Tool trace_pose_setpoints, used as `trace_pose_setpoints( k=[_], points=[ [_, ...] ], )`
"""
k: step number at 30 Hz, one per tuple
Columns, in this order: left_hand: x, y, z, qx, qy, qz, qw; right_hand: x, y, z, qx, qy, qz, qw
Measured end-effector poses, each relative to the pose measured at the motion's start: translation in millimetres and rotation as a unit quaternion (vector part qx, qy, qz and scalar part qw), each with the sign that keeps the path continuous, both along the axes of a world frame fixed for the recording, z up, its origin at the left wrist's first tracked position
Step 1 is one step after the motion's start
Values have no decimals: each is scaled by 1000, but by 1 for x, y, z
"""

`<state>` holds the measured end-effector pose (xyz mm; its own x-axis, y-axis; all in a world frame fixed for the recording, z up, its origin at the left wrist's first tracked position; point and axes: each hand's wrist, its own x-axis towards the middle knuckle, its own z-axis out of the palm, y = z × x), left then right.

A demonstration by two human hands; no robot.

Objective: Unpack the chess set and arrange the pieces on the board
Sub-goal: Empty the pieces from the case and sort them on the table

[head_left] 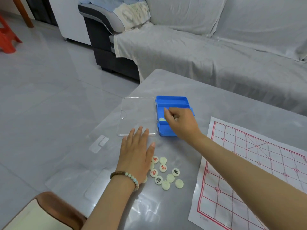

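Blue box (172,101) lies directly under the right hand (181,123).

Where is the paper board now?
Head view: the paper board lies flat on the table, far right, right of the blue box and loose pieces.

Box (172,103): blue. Lid (137,113): clear. Pieces (163,173): cream, red or black characters. Board (249,171): white, red grid. Table (216,100): grey. Stool (7,37): orange.

Beaded bracelet (125,176), bare forearms
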<state>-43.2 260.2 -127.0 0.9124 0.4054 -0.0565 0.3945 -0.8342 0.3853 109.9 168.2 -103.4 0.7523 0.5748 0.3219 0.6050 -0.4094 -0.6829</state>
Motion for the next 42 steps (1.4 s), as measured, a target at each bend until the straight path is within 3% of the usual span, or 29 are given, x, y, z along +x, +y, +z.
trace_pose_setpoints(
  k=[3,7,9,12,15,17,25,32,42],
  points=[
    [-8,-4,6,3,2,2,1000,-24,-37,-17,-63,12,8,998],
    [-16,-14,11,-10,-8,-13,1000,-43,-60,-38,-222,-70,23,972],
    [-17,-19,14,-22,-14,-20,999,-46,-63,-40,-252,-97,40,962],
    [-18,-26,15,-5,-6,-24,1000,-46,-70,-43,-208,-99,63,971],
    [-16,-32,15,21,-4,-33,999,-48,-86,-43,-174,-10,83,981],
    [-15,-36,13,25,4,-51,998,-54,-100,-43,-196,43,107,974],
    [-22,-41,-6,11,107,-66,992,-81,-92,-34,-295,25,163,941],
    [-29,-41,-11,12,88,-75,993,-73,-112,-35,-340,-1,143,930],
    [-21,-27,3,1,42,-40,998,-89,-93,-32,-265,76,168,946]
  ],
)
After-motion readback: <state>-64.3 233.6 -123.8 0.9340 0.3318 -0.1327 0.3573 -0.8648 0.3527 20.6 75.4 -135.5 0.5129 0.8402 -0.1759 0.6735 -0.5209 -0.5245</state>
